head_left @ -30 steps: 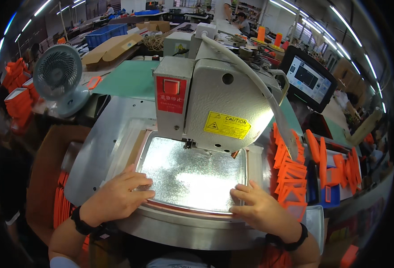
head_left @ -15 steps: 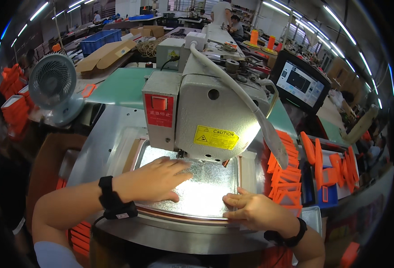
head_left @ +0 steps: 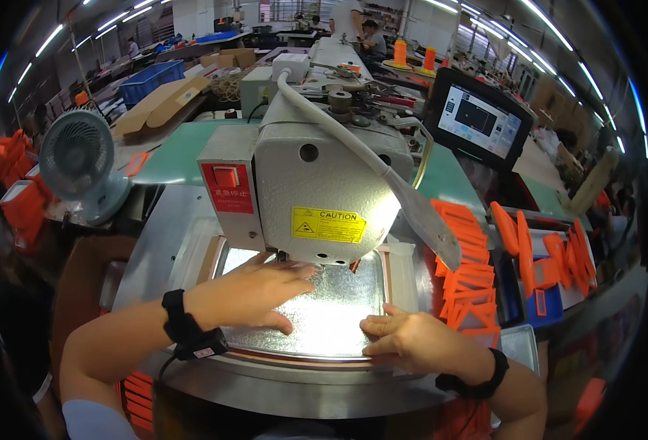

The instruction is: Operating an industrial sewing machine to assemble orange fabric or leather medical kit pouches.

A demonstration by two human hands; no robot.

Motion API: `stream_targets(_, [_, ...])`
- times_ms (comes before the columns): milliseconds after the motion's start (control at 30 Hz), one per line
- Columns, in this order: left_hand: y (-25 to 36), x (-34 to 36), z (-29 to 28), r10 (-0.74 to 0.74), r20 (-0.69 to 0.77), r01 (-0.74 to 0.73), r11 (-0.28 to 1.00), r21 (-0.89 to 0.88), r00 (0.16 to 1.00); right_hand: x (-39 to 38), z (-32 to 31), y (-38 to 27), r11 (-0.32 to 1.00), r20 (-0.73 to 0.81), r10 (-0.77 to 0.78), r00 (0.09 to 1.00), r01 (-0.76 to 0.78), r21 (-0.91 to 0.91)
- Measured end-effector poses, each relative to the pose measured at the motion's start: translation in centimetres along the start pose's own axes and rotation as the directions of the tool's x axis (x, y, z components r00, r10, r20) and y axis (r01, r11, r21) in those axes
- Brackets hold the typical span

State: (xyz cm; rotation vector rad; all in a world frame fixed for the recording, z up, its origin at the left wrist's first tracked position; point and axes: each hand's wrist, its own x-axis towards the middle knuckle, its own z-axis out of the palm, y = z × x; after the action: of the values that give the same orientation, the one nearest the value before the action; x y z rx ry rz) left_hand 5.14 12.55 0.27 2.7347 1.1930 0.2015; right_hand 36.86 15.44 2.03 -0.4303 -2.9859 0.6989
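A shiny silvery sheet [head_left: 331, 304] lies flat inside a thin rounded frame [head_left: 280, 357] on the metal bed of an industrial sewing machine [head_left: 324, 176]. My left hand [head_left: 254, 295] rests over the sheet's left part, fingers spread and holding nothing. Its fingertips are close to the needle area under the machine head, which hides the sheet's far edge. My right hand [head_left: 419, 341] is at the sheet's near right corner. Its fingers are stretched out and apart, with the tips on or just over the sheet's edge. Both wrists wear black straps.
Orange frame-shaped pieces [head_left: 467, 271] are stacked right of the bed, with more in a blue bin [head_left: 548, 304]. Behind them stands a control screen [head_left: 478, 121]. At the left are a fan [head_left: 80, 158] and an open cardboard box [head_left: 159, 106]. People work farther back.
The whole view has shifted, so the machine head sits farther left in the picture. Both hands keep almost the same pose over the sheet.
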Motion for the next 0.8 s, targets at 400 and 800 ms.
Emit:
stream_targets(400, [4.0, -0.9, -0.6, -0.137, 0.218, 0.166, 0.979, -0.119, 0.966, 0.3, -0.1, 0.8, 1.0, 0.064, 0.013, 0.998, -0.014, 0.018])
stream_targets(800, [4.6, -0.2, -1.5, -0.214, 0.385, 0.285, 0.948, -0.139, 0.898, 1.9, -3.0, 6.5, 0.946, -0.179, 0.201, 0.963, -0.238, -0.22])
